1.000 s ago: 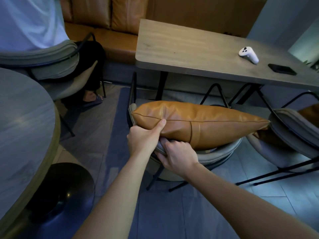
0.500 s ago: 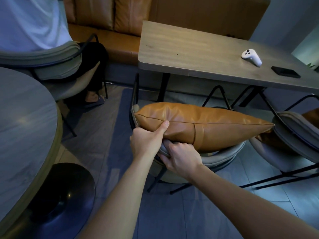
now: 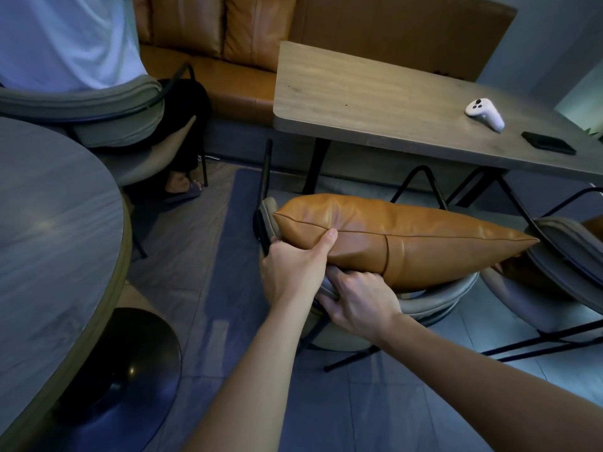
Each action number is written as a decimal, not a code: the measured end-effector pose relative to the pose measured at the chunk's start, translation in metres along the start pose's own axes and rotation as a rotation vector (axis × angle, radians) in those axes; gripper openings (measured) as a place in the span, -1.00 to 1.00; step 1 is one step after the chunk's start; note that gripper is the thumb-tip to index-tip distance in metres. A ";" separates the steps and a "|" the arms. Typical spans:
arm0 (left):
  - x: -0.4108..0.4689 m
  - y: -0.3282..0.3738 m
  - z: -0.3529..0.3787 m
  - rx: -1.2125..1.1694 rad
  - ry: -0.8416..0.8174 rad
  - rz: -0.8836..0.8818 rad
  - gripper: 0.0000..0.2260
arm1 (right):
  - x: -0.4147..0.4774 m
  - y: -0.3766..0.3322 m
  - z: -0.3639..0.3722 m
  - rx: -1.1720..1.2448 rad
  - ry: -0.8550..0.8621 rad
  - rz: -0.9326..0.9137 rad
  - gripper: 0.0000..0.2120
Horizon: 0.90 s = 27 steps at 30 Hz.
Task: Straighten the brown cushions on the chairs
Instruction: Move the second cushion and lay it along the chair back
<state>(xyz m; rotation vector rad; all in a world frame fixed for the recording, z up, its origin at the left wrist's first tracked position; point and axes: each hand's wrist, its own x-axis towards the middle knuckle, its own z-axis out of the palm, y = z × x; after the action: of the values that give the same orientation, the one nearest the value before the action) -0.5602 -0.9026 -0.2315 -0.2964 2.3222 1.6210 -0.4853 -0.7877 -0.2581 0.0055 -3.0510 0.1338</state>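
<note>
The fingers of the left hand (image 3: 295, 275) are hidden behind the cushion's end; only the thumb shows, pressed on the seam. The fingertips of the right hand (image 3: 357, 298) are tucked out of sight under the cushion's lower edge, against the chair back. The seat of the grey padded chair with black metal frame (image 3: 434, 296) is concealed by the cushion and the counter overhead.

The tan-brown leather cushion with a stitched centre seam (image 3: 408, 238) stands on edge in that chair, leaning along its curved backrest. The left grip is clenched on the cushion's left end, thumb on the near face. The right grip is closed on the backrest rim just beneath the cushion, immediately right of the left grip. From both grips the cushion's body extends rightward, its far corner tapering to touch a second grey chair (image 3: 567, 265), which is cut off at the frame edge; a brown shape in it cannot be identified with certainty.

Above the grips, a rectangular wooden counter (image 3: 375, 102) carries a white handheld controller (image 3: 484, 113) and a flat black phone-like object (image 3: 548, 143), near each other.
</note>
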 end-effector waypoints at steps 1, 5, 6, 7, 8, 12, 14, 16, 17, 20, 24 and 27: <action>0.000 0.000 0.000 -0.002 0.003 0.003 -0.26 | 0.000 0.000 0.000 -0.002 -0.002 0.000 -0.68; -0.002 0.000 -0.001 -0.015 0.004 0.010 -0.31 | -0.001 -0.001 0.000 -0.003 0.016 -0.013 -0.69; -0.002 0.000 -0.001 -0.016 0.000 0.011 -0.30 | -0.001 -0.001 0.000 -0.004 0.019 -0.015 -0.70; -0.003 0.000 -0.002 -0.017 -0.004 0.011 -0.30 | 0.000 -0.001 0.000 -0.008 0.023 -0.017 -0.69; -0.003 0.000 -0.002 -0.016 -0.009 0.010 -0.30 | -0.001 -0.001 0.000 -0.015 0.027 -0.019 -0.69; -0.003 0.001 -0.006 -0.008 -0.035 0.000 -0.30 | -0.001 -0.004 0.003 -0.061 0.034 -0.038 -0.69; -0.003 0.003 -0.010 0.027 -0.056 -0.021 -0.29 | -0.002 -0.006 0.006 -0.106 0.028 -0.049 -0.68; -0.003 0.006 -0.015 0.094 -0.082 -0.043 -0.25 | -0.002 -0.007 0.007 -0.120 0.023 -0.037 -0.67; -0.003 0.008 -0.017 0.137 -0.100 -0.046 -0.23 | -0.002 -0.008 0.007 -0.113 0.020 -0.028 -0.66; -0.008 0.009 -0.026 0.259 -0.198 -0.048 -0.18 | -0.003 -0.011 0.000 -0.058 -0.046 0.013 -0.64; -0.020 0.014 -0.043 0.454 -0.303 -0.041 -0.24 | -0.002 -0.013 -0.021 0.043 -0.281 0.134 -0.59; -0.028 0.032 -0.057 0.761 -0.304 0.058 -0.59 | -0.002 -0.009 -0.051 0.169 -0.385 0.232 -0.63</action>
<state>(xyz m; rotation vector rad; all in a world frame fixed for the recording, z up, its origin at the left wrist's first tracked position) -0.5512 -0.9455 -0.1750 0.1762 2.4971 0.6372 -0.4790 -0.7920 -0.2067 -0.3522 -3.3997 0.4557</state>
